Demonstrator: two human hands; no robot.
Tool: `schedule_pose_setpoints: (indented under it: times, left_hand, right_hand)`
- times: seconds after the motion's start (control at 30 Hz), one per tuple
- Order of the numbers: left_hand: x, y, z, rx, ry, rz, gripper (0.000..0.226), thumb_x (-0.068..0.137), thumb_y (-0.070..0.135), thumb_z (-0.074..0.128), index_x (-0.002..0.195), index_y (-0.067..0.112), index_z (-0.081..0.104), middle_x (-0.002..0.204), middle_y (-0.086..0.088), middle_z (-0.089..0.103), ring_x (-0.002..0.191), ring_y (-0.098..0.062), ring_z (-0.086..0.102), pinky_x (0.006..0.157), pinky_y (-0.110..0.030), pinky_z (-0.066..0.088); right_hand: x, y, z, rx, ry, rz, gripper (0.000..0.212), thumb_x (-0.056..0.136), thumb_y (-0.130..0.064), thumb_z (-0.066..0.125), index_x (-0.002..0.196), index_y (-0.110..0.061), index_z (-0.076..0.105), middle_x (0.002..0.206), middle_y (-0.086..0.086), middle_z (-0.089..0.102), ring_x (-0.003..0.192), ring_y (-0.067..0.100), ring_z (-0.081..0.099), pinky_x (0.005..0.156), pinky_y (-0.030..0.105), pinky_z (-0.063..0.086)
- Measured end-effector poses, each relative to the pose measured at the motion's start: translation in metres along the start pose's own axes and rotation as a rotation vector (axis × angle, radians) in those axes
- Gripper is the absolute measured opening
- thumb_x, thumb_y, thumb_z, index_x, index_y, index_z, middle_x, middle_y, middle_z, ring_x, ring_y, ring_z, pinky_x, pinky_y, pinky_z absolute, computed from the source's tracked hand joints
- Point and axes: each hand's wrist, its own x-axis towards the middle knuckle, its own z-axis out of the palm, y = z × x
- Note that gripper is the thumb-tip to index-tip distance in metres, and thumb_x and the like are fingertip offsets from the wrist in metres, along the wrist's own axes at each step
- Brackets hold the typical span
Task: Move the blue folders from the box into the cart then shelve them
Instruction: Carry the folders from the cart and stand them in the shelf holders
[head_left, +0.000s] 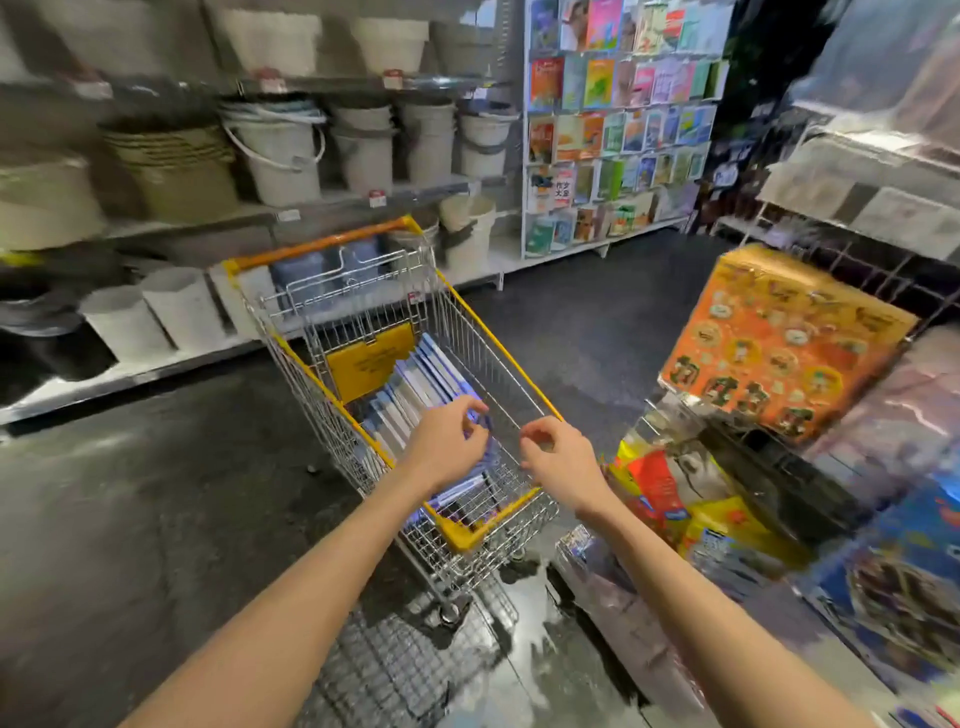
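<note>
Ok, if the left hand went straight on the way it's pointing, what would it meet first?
Most likely the blue folders in the cart. The left hand points forward and down into the basket, right over them. Depth is unclear, so it may already touch one.

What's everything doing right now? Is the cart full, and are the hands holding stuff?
cart: standing upright in the aisle, partly filled.
blue folders: in the cart, standing on edge in a leaning row.
left hand: over the folders, fingers curled; too blurry to tell if it holds one.
right hand: above the cart's rim, fingers loosely curled, holding nothing.
buckets: nested in stacks on the shelves.
</note>
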Motion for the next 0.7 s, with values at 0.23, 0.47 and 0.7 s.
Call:
schedule_pose_setpoints:
  times: [0.23,0.47,0.7]
  left_hand:
    - [0.105,-0.053,0.005,0.129,-0.091,-0.098,0.024,0.100,0.024,0.050,0.121,0.028,0.060,0.097,0.005,0.072,0.071,-0.015,0.069,0.067,-0.033,0.051]
    - [0.175,-0.101,0.013,0.147,-0.158,-0.166,0.023,0.101,0.027,0.047,0.120,0.028,0.059,0.090,-0.001,0.070,0.064,-0.025,0.066,0.069,-0.045,0.054]
    - [0.238,-0.158,0.016,0.183,-0.228,-0.217,0.038,0.103,0.025,0.046,0.140,0.021,0.049,0.107,-0.004,0.072,0.066,-0.022,0.064,0.065,-0.040,0.054]
  right_hand:
    - [0.128,0.029,0.044,0.007,-0.077,0.118,0.013,0.089,-0.018,0.058,0.085,-0.031,0.059,0.092,0.001,0.072,0.086,0.026,0.071,0.081,0.051,0.056]
    - [0.216,0.041,0.073,-0.045,-0.119,0.233,0.013,0.092,-0.014,0.058,0.103,-0.021,0.061,0.100,0.007,0.072,0.091,0.028,0.070,0.089,0.043,0.054]
    - [0.292,0.056,0.103,-0.124,-0.184,0.278,0.026,0.094,-0.012,0.057,0.118,-0.006,0.063,0.110,0.013,0.071,0.100,0.027,0.066,0.091,0.036,0.050]
